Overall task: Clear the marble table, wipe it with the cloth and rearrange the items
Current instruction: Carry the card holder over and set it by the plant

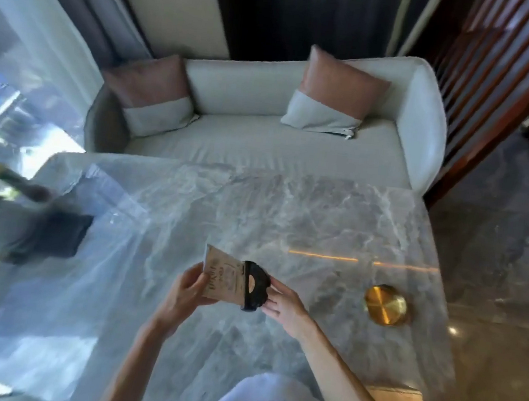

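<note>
I judge the rearranging has begun: my left hand (187, 290) and right hand (282, 301) grip the card stand (235, 283) at lower centre, above the mostly bare marble table (256, 206); gold dish (384, 304) sits right.

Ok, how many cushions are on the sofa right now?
2: one cushion in the sofa's left corner, the other cushion leaning against the backrest toward the right. None looks hidden.

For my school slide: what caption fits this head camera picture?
Two hands, left hand and right hand, hold a card holder above a marble table.
</note>
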Tool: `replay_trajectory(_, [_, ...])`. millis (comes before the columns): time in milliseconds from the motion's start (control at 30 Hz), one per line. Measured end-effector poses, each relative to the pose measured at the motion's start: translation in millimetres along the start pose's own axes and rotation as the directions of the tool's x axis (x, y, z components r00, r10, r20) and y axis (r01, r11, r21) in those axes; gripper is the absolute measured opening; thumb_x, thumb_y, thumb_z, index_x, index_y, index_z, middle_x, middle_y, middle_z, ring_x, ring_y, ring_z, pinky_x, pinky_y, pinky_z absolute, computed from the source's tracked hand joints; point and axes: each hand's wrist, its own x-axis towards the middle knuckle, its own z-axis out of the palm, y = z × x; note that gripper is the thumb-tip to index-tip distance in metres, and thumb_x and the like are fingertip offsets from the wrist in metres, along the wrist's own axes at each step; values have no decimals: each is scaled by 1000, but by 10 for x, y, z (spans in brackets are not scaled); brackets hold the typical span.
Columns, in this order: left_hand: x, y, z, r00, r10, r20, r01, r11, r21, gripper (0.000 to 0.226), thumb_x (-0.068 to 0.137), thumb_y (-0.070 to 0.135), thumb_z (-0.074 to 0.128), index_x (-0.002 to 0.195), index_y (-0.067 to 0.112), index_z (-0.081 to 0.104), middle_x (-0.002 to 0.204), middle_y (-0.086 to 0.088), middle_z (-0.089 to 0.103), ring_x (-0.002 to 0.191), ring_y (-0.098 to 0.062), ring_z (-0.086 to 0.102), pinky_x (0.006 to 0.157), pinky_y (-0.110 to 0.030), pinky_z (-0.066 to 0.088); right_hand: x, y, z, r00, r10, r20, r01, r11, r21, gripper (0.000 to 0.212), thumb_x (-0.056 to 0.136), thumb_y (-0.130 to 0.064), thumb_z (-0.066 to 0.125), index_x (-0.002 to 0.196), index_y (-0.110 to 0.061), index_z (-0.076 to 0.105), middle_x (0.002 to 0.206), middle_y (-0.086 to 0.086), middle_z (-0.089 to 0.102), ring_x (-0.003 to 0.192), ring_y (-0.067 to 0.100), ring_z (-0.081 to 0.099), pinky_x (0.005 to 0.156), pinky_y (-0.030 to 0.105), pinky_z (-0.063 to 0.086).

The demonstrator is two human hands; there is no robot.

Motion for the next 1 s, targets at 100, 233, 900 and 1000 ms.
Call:
replay_trajectory(100, [-277, -308, -529, 998, -26, -59, 26, 1000, -6, 30, 101, 22, 36, 118, 16, 60, 110, -14, 69, 103, -28, 66, 89, -47, 56, -20, 373, 494, 998, 46, 46, -46, 999, -22, 41, 98, -3, 45, 136, -18, 49, 108, 14, 67, 82, 18, 72, 71, 23, 57])
replay_trajectory(233, [-644, -684, -1192, 995, -27, -100, 23, 999, -40, 29, 102, 22, 34, 118, 20, 58, 102, -5, 70, 96, -18, 67, 76, -29, 61, 37, 818, 1087, 993, 98, 70, -92, 993, -79, 43, 97, -4, 47, 138, -15, 48, 101, 7, 72, 82, 16, 74, 70, 27, 59])
replay_trajectory(900, [-1740, -1709, -2769, 949, -77, -304, -12, 959, -282, 23, 101, 18, 35, 111, 16, 56, 98, -7, 66, 88, -16, 66, 68, -21, 59, -66, 1904, 2897, 971, 195, 141, -158, 958, -237, 35, 98, -2, 43, 131, -8, 53, 94, 12, 71, 67, 14, 72, 87, 39, 55])
replay_trajectory(1000, [-1788, -1831, -2829, 930, -114, -349, -14, 939, -344, 24, 101, 17, 36, 112, 17, 57, 96, -5, 68, 80, -11, 67, 66, -20, 59, -59, 1891, 3008, 976, 187, 116, -150, 950, -273, 32, 98, -3, 42, 122, -13, 60, 90, 6, 75, 77, 15, 73, 79, 31, 58])
